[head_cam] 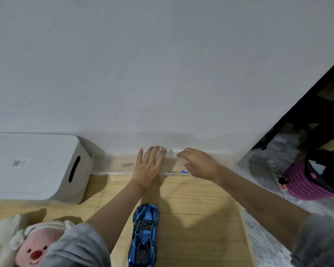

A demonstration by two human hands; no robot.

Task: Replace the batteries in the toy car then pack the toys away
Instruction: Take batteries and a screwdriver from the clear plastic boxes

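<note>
A shiny blue toy car [144, 235] lies on the wooden table [197, 218], pointing away from me, near the front. A long clear plastic box [112, 164] sits at the back against the wall. My left hand [148, 167] lies flat on the box's top, fingers spread. My right hand [200, 163] hovers over the box's right part, fingers curled down, holding nothing that I can see. A small blue and white item [184, 171] shows through the box under the right hand. A pink plush toy [37, 245] with a cream hood lies at the front left.
A white storage box [35, 166] with a handle slot stands at the back left, touching the clear box. To the right, on the marbled floor, are a pink basket [307, 182] and a power strip [282, 186]. A white wall rises behind the table.
</note>
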